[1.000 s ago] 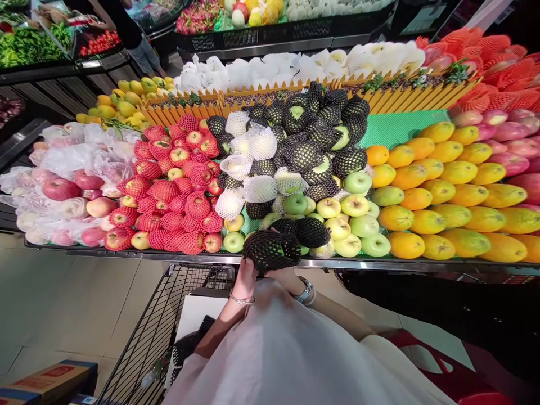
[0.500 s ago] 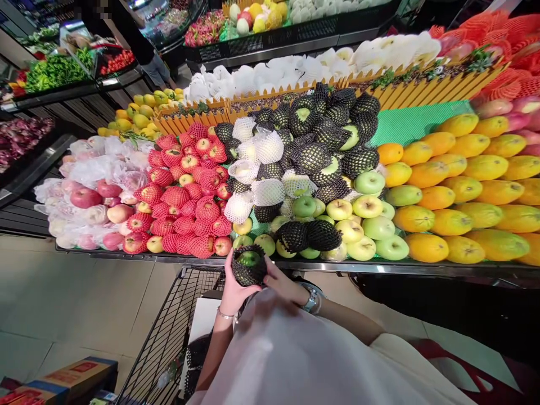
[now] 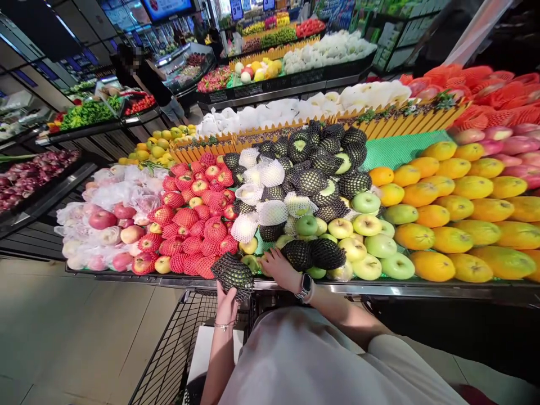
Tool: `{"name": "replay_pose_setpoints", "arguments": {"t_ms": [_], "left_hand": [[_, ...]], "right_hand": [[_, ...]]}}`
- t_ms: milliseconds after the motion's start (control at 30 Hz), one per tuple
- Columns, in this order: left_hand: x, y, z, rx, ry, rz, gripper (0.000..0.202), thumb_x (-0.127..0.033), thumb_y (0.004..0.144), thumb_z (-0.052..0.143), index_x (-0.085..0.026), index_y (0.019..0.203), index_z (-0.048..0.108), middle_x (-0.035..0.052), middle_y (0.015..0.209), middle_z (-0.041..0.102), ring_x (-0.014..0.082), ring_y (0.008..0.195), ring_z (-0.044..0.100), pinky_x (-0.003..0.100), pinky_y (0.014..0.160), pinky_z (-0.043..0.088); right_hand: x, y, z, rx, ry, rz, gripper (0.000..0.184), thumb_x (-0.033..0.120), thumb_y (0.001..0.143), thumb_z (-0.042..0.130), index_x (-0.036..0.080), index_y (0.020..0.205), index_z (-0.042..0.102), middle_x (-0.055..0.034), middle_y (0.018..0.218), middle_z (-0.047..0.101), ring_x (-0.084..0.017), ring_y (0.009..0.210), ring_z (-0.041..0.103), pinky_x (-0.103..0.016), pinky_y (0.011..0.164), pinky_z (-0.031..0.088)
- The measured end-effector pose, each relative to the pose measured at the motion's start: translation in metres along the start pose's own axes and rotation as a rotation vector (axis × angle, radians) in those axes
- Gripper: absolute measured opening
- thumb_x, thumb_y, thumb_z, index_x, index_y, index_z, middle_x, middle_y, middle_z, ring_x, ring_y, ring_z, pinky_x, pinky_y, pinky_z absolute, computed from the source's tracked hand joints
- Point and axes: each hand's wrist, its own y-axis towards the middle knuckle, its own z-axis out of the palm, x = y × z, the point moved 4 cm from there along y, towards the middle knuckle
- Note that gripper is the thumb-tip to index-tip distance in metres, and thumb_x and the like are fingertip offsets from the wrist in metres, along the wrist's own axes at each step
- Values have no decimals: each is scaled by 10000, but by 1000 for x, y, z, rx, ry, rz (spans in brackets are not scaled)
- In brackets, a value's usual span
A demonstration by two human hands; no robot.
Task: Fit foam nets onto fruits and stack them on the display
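Observation:
My left hand (image 3: 228, 306) grips a green apple in a black foam net (image 3: 233, 275), held just above the metal front edge of the fruit stand. My right hand (image 3: 282, 271) reaches over that edge, its fingers stretched out and a little apart. The fingertips lie at a bare green apple (image 3: 251, 263) and its neighbour in the front row; how firmly they touch is unclear. Beside the right hand lie two black-netted fruits (image 3: 297, 255). Behind are several white-netted fruits (image 3: 272, 213) and a heap of black-netted ones (image 3: 310, 181).
Red-netted apples (image 3: 185, 216) lie to the left, with plastic-wrapped apples (image 3: 122, 211) beyond. Papayas (image 3: 451, 240) fill the right side. A wire shopping cart (image 3: 169, 337) stands below the stand's metal edge (image 3: 354, 288). A person (image 3: 154, 84) stands further back.
My right hand has left the netted apple and moved up and right to the front row of green apples. My left hand keeps hold of the netted apple, now tilted leftward.

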Motion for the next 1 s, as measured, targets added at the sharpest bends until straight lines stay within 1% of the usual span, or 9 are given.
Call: {"name": "replay_pose_setpoints", "arguments": {"t_ms": [100, 167, 300, 367, 467, 567, 667, 867, 1000], "left_hand": [[-16, 6, 12, 45, 135, 108, 1071, -498, 504, 846, -295, 1432, 350, 106, 1402, 517, 282, 1254, 534, 421, 1075, 418], [-28, 11, 20, 71, 254, 171, 1129, -474, 493, 852, -247, 1456, 307, 133, 1431, 481, 304, 1324, 462, 444, 1131, 346], [-44, 22, 42, 123, 428, 263, 1100, -405, 498, 855, -205, 1444, 332, 147, 1418, 490, 308, 1334, 448, 437, 1145, 330], [-39, 28, 58, 154, 373, 209, 1028, -424, 538, 822, -215, 1428, 353, 139, 1402, 508, 301, 1310, 479, 437, 1117, 374], [-19, 32, 89, 261, 227, 76, 862, -480, 665, 707, -229, 1413, 361, 132, 1351, 556, 284, 1241, 551, 451, 1042, 458], [-2, 31, 114, 338, 320, 121, 755, -418, 695, 693, -231, 1367, 405, 116, 1328, 574, 270, 1231, 557, 448, 1050, 457], [6, 27, 121, 309, 544, 268, 742, -323, 648, 738, -228, 1319, 435, 104, 1359, 539, 268, 1282, 504, 448, 1097, 408], [7, 16, 122, 325, 760, 435, 730, -244, 663, 738, -207, 1329, 443, 124, 1348, 526, 286, 1281, 487, 468, 1096, 389], [6, 10, 129, 235, 998, 450, 576, -275, 753, 653, -214, 1310, 520, 165, 1374, 491, 327, 1173, 562, 438, 901, 513]], "right_hand": [[-8, 9, 4, 94, 9, -16, 680, 161, 693, 782, 104, 1322, 529, -156, 1048, 641, -303, 1076, 583, -499, 1090, 348], [-9, 10, 1, 118, 21, -27, 741, 219, 601, 857, 81, 1268, 565, -163, 1040, 633, -310, 1075, 573, -483, 1102, 333], [2, -5, -15, -60, 55, -52, 680, 257, 664, 813, 90, 1271, 555, -197, 1198, 568, -320, 1164, 517, -497, 1150, 267], [10, -21, -22, -137, 124, -39, 647, 307, 669, 808, 85, 1230, 574, -207, 1248, 534, -328, 1190, 493, -508, 1161, 254], [18, -46, -28, -137, 287, 7, 637, 346, 638, 819, 132, 1194, 592, -164, 1203, 543, -328, 1180, 490, -531, 1128, 309], [16, -70, -34, -111, 450, 90, 696, 292, 615, 814, 177, 1251, 555, -131, 1156, 546, -315, 1126, 516, -519, 1040, 410], [9, -87, -40, -112, 557, 143, 735, 256, 621, 790, 174, 1297, 514, -151, 1245, 504, -315, 1165, 497, -488, 1018, 431], [-4, -98, -53, -147, 670, 194, 723, 267, 651, 767, 177, 1316, 497, -155, 1294, 477, -313, 1213, 475, -473, 1053, 400], [-9, -99, -60, -185, 737, 208, 789, 309, 635, 796, 184, 1346, 477, -148, 1304, 472, -308, 1227, 473, -453, 1066, 393]]}}
